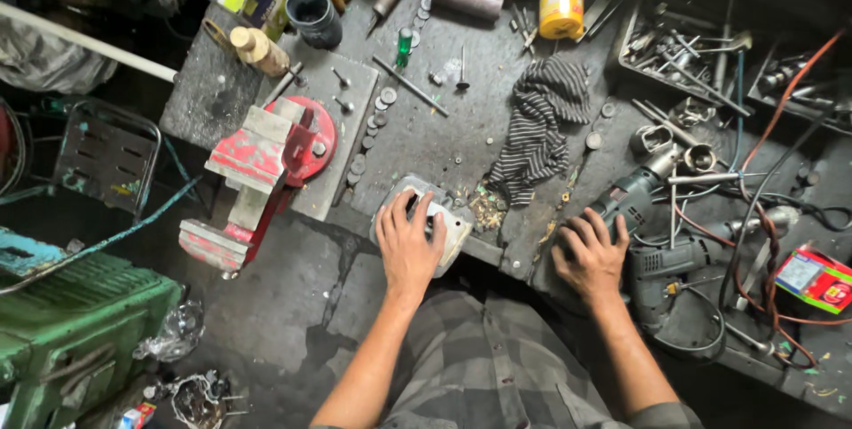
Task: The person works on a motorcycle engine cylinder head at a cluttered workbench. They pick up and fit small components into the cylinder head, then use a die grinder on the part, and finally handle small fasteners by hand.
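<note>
Head view: the left hand (408, 243) lies flat, fingers spread, on a pale metal housing (451, 227) at the tabletop (417, 141) edge, lower centre. The right hand (590, 256) rests open, fingers apart, against a grey power drill (632, 198) (right of centre). A red vise (266, 167) stands at left; a striped rag (540, 123) lies above, between the hands.

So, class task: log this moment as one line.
left hand: pressing pale grey metal casing | right hand: resting beside dark grey power drill | red bench vise: untouched
</note>
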